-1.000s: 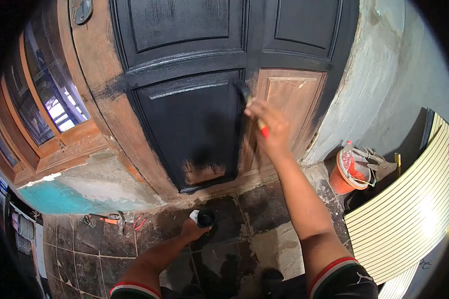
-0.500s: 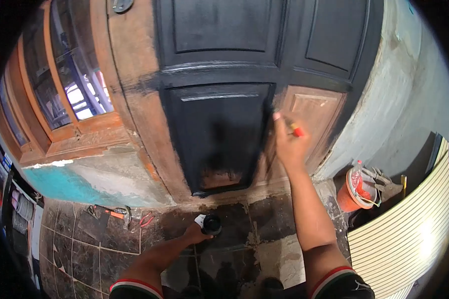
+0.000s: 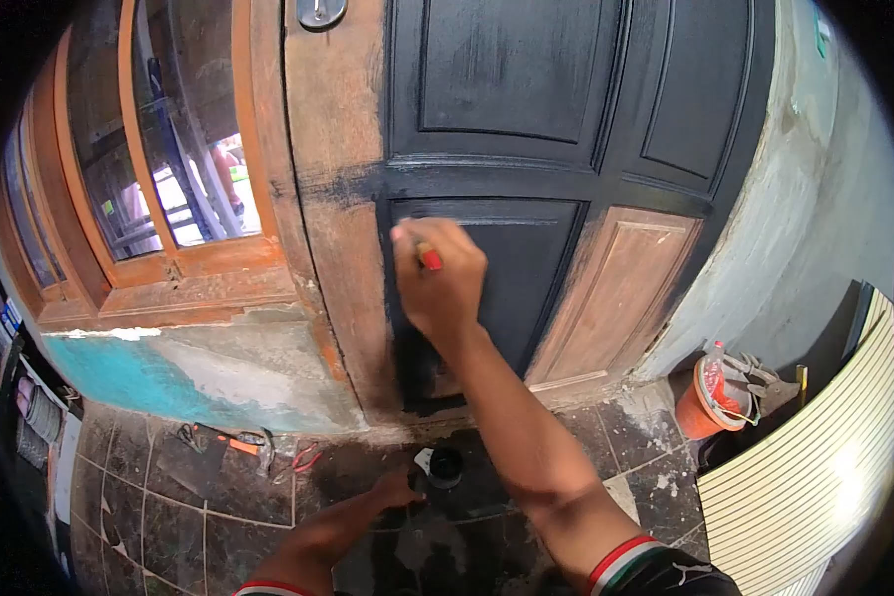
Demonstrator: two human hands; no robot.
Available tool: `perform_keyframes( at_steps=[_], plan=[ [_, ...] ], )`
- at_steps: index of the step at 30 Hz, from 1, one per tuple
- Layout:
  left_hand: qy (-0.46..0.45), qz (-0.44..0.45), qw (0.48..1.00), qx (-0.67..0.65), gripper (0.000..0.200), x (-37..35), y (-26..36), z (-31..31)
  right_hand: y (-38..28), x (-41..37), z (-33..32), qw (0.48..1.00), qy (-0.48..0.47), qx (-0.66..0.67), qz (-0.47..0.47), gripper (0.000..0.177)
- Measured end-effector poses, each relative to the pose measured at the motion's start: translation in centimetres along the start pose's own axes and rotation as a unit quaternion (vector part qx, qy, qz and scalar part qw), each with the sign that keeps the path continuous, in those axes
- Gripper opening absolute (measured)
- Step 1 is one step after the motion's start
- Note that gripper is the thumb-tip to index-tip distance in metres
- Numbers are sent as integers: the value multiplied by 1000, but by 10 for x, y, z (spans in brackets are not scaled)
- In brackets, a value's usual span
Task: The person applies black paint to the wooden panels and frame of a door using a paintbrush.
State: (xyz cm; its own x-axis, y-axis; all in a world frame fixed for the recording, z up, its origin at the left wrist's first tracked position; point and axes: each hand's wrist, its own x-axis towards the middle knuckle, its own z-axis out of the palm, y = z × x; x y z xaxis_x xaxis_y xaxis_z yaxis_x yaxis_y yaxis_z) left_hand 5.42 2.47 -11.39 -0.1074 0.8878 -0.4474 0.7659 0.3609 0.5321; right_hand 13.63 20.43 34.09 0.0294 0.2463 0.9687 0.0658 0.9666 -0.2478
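A panelled wooden door point(image 3: 512, 89) fills the middle of the view, mostly coated in black paint. My right hand point(image 3: 447, 293) is closed around a paintbrush point(image 3: 429, 256) with a red-ended handle, at the left edge of the lower middle panel. The bristles are hidden behind my fingers. Low down, my left hand point(image 3: 397, 488) grips a small paint can point(image 3: 446, 465), dark inside, with a white patch on its side. Bare brown wood shows on the lower right panel point(image 3: 626, 288) and along the left stile point(image 3: 343, 268).
An orange-framed window point(image 3: 174, 199) is on the left. Pliers point(image 3: 306, 458) and a hammer point(image 3: 265, 452) lie on the tiled floor point(image 3: 248, 512). An orange bucket point(image 3: 700, 409) holding a bottle and tools stands right, beside a striped cream panel point(image 3: 815, 457).
My right hand has moved left with the paintbrush, from the panel's right edge to its left edge. The view has shifted left. My left hand still holds the paint can.
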Motion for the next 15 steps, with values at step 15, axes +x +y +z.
perform_keyframes(
  at_steps=[15],
  plan=[
    [32,88,988,-124,114,64,7,46,21,4,-47,978,10,-199,-64,6]
  ],
)
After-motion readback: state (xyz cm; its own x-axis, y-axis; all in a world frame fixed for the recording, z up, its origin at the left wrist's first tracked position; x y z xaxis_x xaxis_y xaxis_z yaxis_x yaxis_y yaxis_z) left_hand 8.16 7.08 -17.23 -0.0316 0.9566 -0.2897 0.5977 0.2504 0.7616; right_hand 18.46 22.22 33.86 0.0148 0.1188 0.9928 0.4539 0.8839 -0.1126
